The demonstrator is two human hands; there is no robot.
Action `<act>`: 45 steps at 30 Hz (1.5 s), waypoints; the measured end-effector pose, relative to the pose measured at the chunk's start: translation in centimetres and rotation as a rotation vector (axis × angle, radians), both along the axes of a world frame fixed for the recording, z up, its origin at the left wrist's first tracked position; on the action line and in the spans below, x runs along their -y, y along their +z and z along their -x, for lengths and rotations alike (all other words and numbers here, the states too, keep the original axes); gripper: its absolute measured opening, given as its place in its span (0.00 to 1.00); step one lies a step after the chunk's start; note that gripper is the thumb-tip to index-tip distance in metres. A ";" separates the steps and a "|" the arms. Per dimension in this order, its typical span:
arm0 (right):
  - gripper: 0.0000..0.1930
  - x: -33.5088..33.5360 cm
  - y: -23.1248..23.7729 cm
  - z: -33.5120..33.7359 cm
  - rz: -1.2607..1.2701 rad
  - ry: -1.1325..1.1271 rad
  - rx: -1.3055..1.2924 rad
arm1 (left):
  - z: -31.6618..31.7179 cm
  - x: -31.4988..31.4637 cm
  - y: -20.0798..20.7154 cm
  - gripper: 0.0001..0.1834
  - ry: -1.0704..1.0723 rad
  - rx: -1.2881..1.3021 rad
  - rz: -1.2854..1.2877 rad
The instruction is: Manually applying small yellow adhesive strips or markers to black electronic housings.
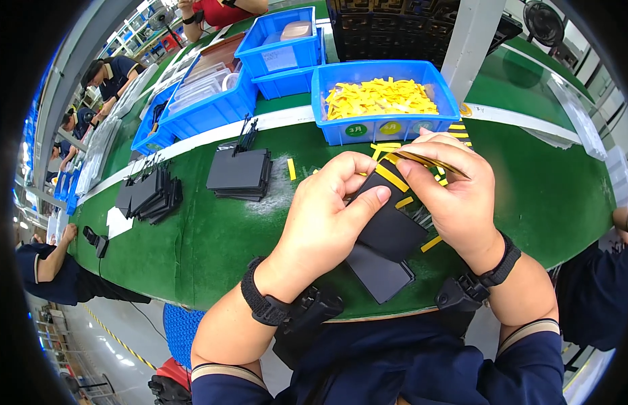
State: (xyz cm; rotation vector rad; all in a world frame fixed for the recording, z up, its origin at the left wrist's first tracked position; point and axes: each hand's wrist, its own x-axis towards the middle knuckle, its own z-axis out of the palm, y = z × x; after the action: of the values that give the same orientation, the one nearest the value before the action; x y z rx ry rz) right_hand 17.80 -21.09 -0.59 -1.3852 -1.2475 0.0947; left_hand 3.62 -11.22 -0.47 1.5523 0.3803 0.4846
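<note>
Green tabletop spans most of my remote view, curving with the lens.

Blue bin at upper centre: heaped with yellow pieces, round stickers along its front wall. Another blue bin, upper left, carries clear trays; near it, smaller blue tubs are stacked one on another.

Both hands work right of centre. From my station I see the left hand grasping a black card by its left side, thumb flat on the face. Right hand is closed, thumb against fingers, on a thin, dark, yellow-edged piece above the card's top end; I cannot tell just what it is.

Two black piles lie left of centre: a squared stack, and farther left a fanned heap, both with thin black stems at the back.

Held card sits tilted, right of centre, over more black cards lying on the green at lower centre. White paper lies by the heap, left.

Smallest: one yellow strip crosses the held card's upper end; whether it is stuck down, I cannot tell. One loose strip lies alone beside the squared stack.
</note>
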 end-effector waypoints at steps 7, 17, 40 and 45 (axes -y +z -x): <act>0.08 -0.9 -0.3 -0.2 -0.138 -0.071 0.223 | 0.0 0.0 -0.2 0.12 -0.002 -0.027 -0.031; 0.11 -0.3 0.6 -0.7 0.010 -0.099 0.439 | -0.1 -0.1 -0.7 0.11 0.150 0.100 -0.055; 0.09 0.4 1.2 -0.4 -0.050 0.100 0.404 | -0.1 0.4 0.3 0.17 0.132 0.119 -0.389; 0.08 0.3 1.8 -0.1 -0.197 -0.059 0.523 | 0.0 0.1 0.1 0.17 0.103 0.139 -0.153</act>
State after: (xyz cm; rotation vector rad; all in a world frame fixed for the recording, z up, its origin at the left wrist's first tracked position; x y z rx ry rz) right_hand 17.86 -21.42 1.24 -1.3131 -1.5919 -0.4474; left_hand 3.67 -11.32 -0.35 1.6405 0.3231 0.7121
